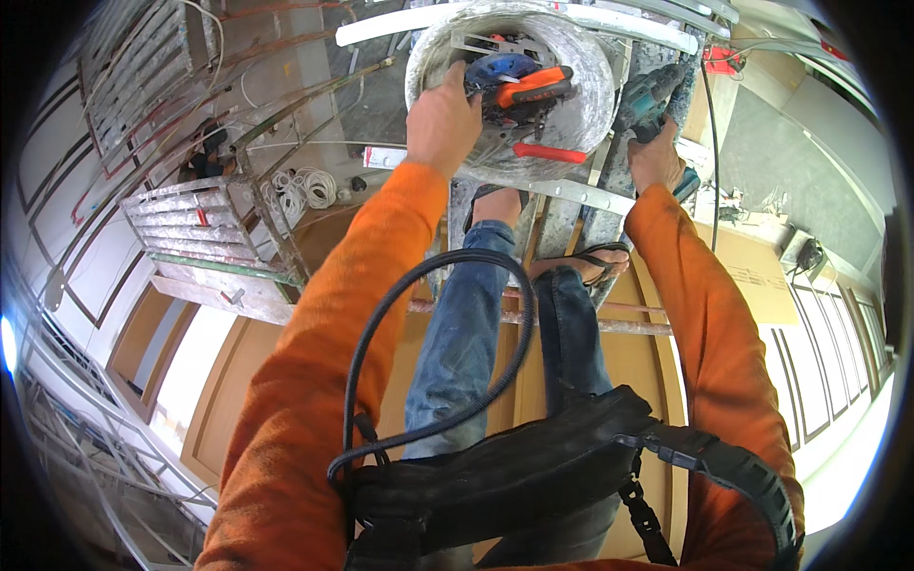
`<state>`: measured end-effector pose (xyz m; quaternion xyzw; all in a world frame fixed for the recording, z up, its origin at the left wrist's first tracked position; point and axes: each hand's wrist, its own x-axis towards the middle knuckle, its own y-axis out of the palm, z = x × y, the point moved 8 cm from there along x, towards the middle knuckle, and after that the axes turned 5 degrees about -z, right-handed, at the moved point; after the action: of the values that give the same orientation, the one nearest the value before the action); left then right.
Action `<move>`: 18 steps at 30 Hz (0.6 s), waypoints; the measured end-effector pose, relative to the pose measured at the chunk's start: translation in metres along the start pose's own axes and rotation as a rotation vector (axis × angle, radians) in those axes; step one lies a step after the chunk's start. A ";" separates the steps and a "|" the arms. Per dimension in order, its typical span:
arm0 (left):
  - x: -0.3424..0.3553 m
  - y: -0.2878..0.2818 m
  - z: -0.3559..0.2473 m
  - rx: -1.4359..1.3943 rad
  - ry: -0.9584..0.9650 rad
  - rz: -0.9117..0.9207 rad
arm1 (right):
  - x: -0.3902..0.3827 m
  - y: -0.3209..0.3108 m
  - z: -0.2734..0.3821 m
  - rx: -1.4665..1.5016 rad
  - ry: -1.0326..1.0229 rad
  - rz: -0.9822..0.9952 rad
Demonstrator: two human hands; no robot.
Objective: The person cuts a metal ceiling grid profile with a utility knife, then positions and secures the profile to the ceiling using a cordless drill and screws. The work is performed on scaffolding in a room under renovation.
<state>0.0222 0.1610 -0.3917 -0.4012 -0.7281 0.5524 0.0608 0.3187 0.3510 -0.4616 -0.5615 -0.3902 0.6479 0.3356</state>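
A whitish, paint-smeared bucket point(416, 71) stands at the top middle, with several tools in it. My left hand point(446, 122) reaches over its left rim, fingers bent around the left end of a blue tool point(505, 67); its exact kind is unclear. Beside that lies an orange and black tool handle point(535, 87). A red handle point(550, 153) rests lower in the bucket. Right of the bucket, my right hand point(655, 164) is closed around the grip of a teal and black cordless drill point(651, 95), whose front points away from me.
I stand in flip-flops on a splattered plank platform point(562, 224), high above the floor. White strips point(381, 29) lie across its far end. A dark cable point(712, 143) hangs at the right. Scaffold frames point(200, 224) and coiled white cable point(300, 190) are at the left.
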 end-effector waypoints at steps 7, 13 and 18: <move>0.028 0.015 -0.005 0.099 -0.011 -0.006 | -0.010 -0.047 0.006 0.108 0.052 0.058; -0.013 -0.008 -0.043 -0.076 0.288 -0.164 | -0.067 -0.092 -0.016 0.380 0.110 -0.009; -0.023 -0.015 -0.044 -0.080 0.253 -0.177 | -0.156 -0.118 -0.044 0.533 0.026 -0.142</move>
<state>0.0537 0.1783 -0.3533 -0.4038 -0.7687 0.4605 0.1844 0.3842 0.2760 -0.2878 -0.4330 -0.2399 0.6953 0.5210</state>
